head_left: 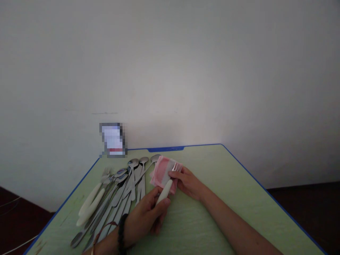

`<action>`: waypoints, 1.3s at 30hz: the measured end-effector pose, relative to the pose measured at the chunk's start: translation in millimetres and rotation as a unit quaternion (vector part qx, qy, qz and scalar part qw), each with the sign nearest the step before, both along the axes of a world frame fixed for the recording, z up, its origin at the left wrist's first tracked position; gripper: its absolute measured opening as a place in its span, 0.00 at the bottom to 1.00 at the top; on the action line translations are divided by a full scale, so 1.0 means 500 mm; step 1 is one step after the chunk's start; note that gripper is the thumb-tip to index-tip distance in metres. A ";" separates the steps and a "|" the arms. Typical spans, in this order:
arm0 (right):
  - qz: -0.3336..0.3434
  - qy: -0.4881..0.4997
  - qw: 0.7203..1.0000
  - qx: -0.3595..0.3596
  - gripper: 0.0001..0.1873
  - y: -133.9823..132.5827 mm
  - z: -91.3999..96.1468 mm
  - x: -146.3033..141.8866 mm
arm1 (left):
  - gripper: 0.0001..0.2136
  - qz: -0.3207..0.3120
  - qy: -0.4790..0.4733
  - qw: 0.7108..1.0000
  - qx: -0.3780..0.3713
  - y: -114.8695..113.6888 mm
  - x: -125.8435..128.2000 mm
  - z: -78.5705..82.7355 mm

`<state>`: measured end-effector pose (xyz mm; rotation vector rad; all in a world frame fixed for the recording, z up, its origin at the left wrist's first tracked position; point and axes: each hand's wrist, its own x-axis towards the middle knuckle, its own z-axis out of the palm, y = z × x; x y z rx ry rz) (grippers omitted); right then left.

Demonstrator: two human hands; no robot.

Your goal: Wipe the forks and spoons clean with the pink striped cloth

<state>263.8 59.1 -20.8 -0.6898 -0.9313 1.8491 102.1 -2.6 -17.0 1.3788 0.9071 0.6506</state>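
Note:
My left hand (146, 216) is closed round the white handle of a fork (166, 187), whose tines rest on a folded pink cloth (162, 171). My right hand (190, 182) lies on the cloth's right side, fingers pressed on the cloth and touching the fork's neck. Cloth and fork sit on a light green table (228, 198) with a blue rim. A dark bead bracelet and thin bangle circle my left wrist.
Left of the cloth lies a spread of several metal spoons and forks (124, 193), two with white handles (90, 205). A blurred-out small object (113, 140) stands at the table's far left corner against the pale wall. Dark floor shows on both sides.

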 end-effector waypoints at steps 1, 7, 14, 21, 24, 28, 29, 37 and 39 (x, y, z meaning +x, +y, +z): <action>-0.004 -0.001 1.000 0.001 0.11 0.000 0.000 0.000 | 0.16 0.000 -0.001 1.000 -0.001 0.000 -0.001 0.000; -0.017 -0.002 1.000 0.002 0.11 0.000 -0.002 -0.003 | 0.16 0.014 -0.035 0.998 -0.041 -0.002 0.000 0.004; -0.049 0.002 0.999 0.012 0.13 0.000 -0.006 -0.003 | 0.16 0.010 -0.099 0.992 -0.081 0.000 -0.004 0.004; -0.033 -0.017 0.999 0.013 0.12 0.002 -0.010 -0.004 | 0.18 -0.002 -0.062 0.996 -0.064 -0.001 -0.001 0.009; -0.036 -0.022 0.999 0.002 0.12 0.003 -0.010 -0.003 | 0.16 -0.004 -0.058 0.997 -0.058 0.000 -0.001 0.007; -0.015 -0.036 0.999 0.018 0.14 0.003 -0.010 -0.001 | 0.15 -0.010 -0.043 0.998 -0.051 0.000 -0.002 0.005; -0.009 -0.041 0.999 0.025 0.15 0.004 -0.011 0.000 | 0.15 -0.009 -0.039 0.998 -0.049 -0.001 -0.002 0.005; -0.011 -0.069 0.996 0.055 0.16 0.008 -0.013 0.003 | 0.16 -0.010 -0.049 0.997 -0.051 -0.001 -0.001 -0.005; -0.008 -0.084 0.994 0.064 0.16 0.008 -0.015 0.004 | 0.16 -0.013 -0.047 0.997 -0.052 0.000 -0.001 -0.005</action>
